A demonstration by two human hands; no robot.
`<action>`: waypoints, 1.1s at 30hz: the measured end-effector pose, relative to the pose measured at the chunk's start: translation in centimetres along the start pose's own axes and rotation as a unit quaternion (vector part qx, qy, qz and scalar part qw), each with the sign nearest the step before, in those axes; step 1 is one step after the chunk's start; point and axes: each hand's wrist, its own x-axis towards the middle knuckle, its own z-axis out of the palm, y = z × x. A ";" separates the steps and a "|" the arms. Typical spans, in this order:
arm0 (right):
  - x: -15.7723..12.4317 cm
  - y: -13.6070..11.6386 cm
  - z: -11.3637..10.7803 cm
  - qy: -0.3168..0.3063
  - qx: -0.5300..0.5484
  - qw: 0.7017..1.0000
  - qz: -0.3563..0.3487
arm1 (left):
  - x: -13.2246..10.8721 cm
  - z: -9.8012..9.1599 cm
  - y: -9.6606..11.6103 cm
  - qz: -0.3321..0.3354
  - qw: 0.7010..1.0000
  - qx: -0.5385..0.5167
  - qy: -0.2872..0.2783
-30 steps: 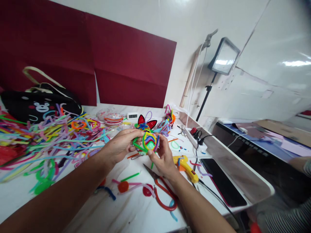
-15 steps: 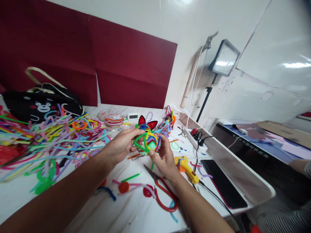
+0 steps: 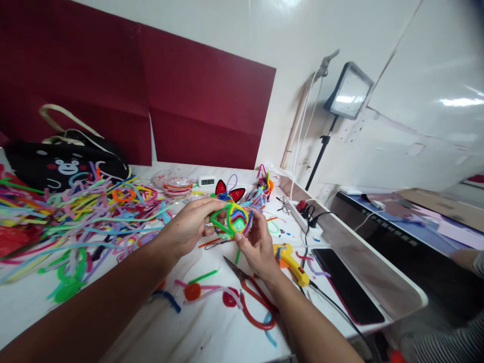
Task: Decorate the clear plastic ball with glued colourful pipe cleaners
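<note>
Above the white table, a rounded ornament point(image 3: 239, 220) of coloured pipe cleaners is held between my two hands. It has a yellow and green outline, wavy purple and blue bands, and a green loop on its left side. My right hand point(image 3: 260, 246) grips its right side, thumb on the lower front. My left hand point(image 3: 192, 224) has its fingers closed at the green loop; some fingertips are hidden behind it. Just behind stand red pointed ears edged in black point(image 3: 236, 194). Orange-handled scissors point(image 3: 257, 302) lie below my right hand, beside a yellow glue gun point(image 3: 290, 263).
A tangled heap of pipe cleaners point(image 3: 98, 212) covers the left side, before a black bag point(image 3: 64, 164). Farther right are a dark phone point(image 3: 348, 287) and a power strip point(image 3: 307, 219). A small clock point(image 3: 206, 181) stands at the back. Another person's striped sleeve point(image 3: 449, 340) shows at lower right.
The ornament has shifted slightly to the right and turned a little in my hands. My right hand moved a little rightward with it; the left has barely moved.
</note>
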 end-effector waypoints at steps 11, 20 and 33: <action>0.6 -0.8 0.0 0.068 0.029 0.997 0.030 | -1.0 0.9 -0.3 0.062 0.992 0.102 -0.030; 1.0 -1.2 -0.2 0.108 0.029 0.990 0.090 | -1.0 1.2 -1.8 0.126 0.984 0.120 -0.039; 1.1 -1.4 0.0 0.096 0.094 0.984 0.116 | -0.8 1.9 -2.4 0.133 0.981 0.138 -0.011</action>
